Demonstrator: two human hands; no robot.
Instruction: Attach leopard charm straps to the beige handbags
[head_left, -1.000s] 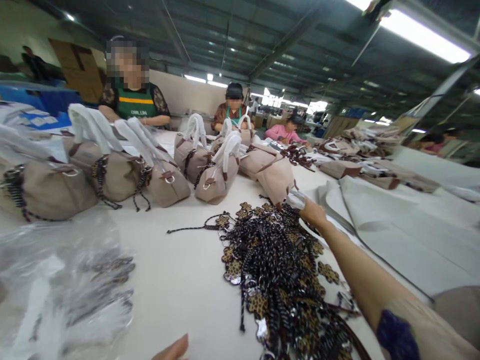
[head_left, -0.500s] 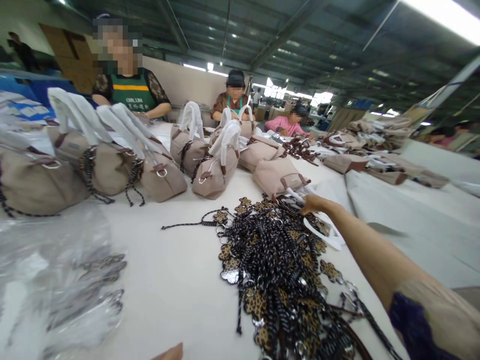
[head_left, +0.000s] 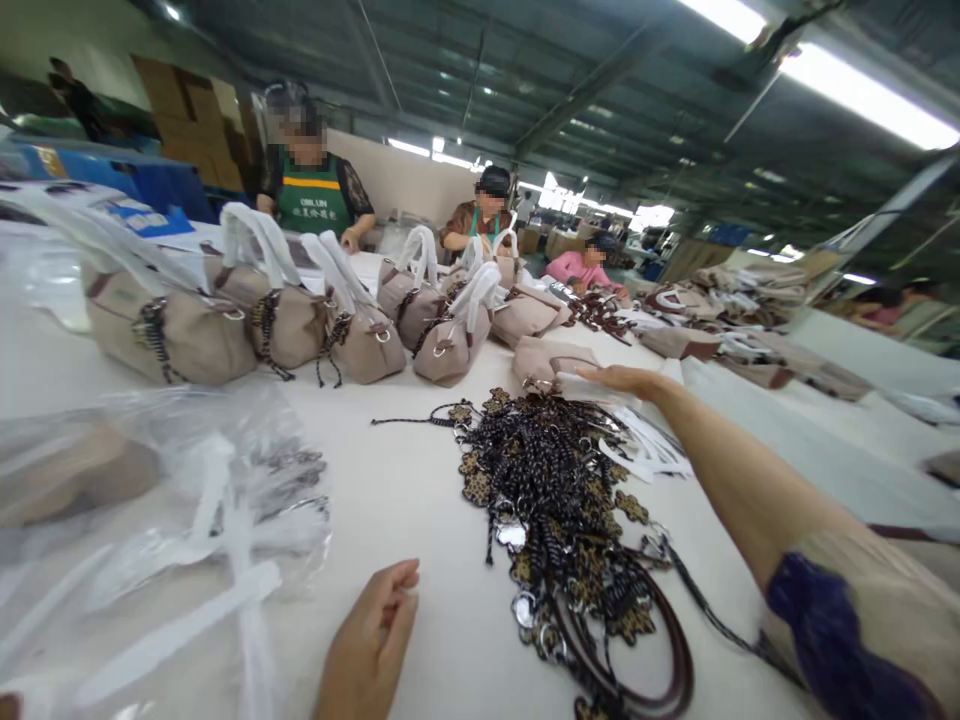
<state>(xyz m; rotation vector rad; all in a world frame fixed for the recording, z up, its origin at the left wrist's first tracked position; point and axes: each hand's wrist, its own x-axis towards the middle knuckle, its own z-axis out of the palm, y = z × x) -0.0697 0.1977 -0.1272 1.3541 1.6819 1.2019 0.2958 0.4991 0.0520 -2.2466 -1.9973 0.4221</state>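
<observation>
My right hand (head_left: 626, 381) reaches forward, its fingers closed at the white-wrapped handle of a beige bag (head_left: 551, 362); the fingertips are partly hidden. Just below that bag lies a heap of black-and-white braided cords with leopard-print flower charms (head_left: 551, 470) and metal rings. My left hand (head_left: 367, 645) is at the bottom centre, over the pale table (head_left: 442, 630), with its fingers loosely curled, a gap beside the thumb, and nothing held. A brown strap (head_left: 679, 650) loops at the near end of the heap.
Beige bags with white-wrapped handles (head_left: 367, 345) stand in a row across the left and centre. Clear plastic (head_left: 292, 530) covers items at the left. White strips (head_left: 652, 445) lie right of the charms. Several people sit or stand behind; more bags (head_left: 679, 343) are piled right.
The view has shifted, showing more of the left side. My left hand has come up into view. The bag at my right hand has shifted left and nearer relative to its neighbours.
</observation>
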